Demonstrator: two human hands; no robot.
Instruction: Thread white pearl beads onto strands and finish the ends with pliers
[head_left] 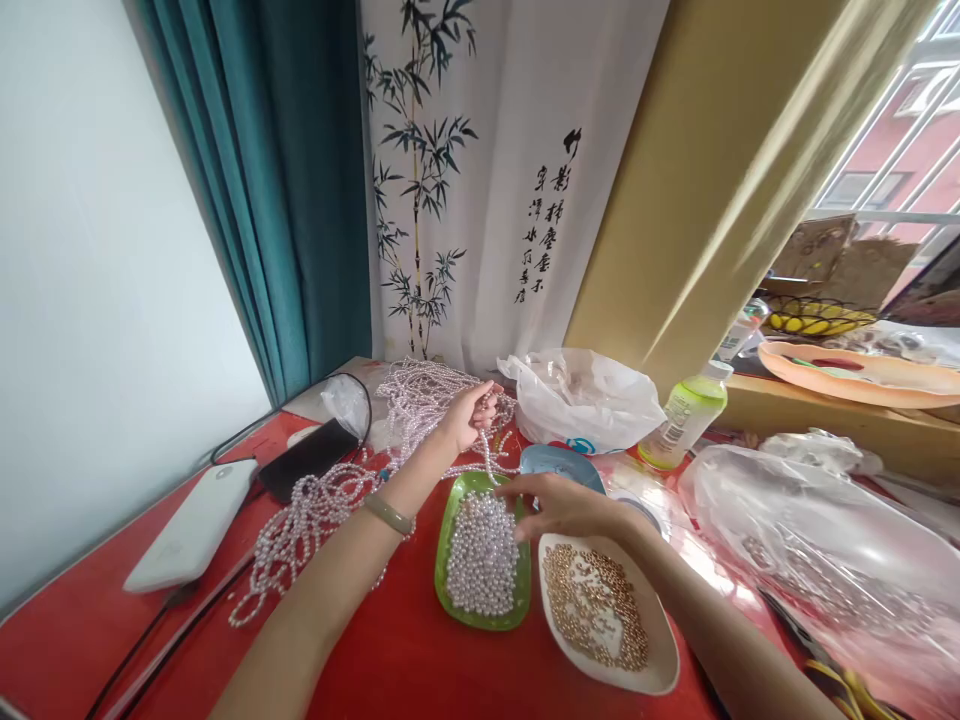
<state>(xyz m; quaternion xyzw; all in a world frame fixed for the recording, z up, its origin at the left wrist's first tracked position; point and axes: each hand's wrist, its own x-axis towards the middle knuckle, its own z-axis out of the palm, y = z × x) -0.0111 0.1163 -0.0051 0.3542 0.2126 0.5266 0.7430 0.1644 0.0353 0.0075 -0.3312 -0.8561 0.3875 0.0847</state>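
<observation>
Bead string (486,452), pinched in the left hand (469,414), hangs over the green tray (486,622) while the right hand (561,506) holds thumb and finger apart beside it, and working low should stop loose beads (482,562) rolling away

I can see a smooth, thick, rounded bangle (389,514) in muted grey-green, encircling the left forearm (330,600); the right forearm (705,605), left hand (471,415) and right hand (562,507) look bare.
</observation>
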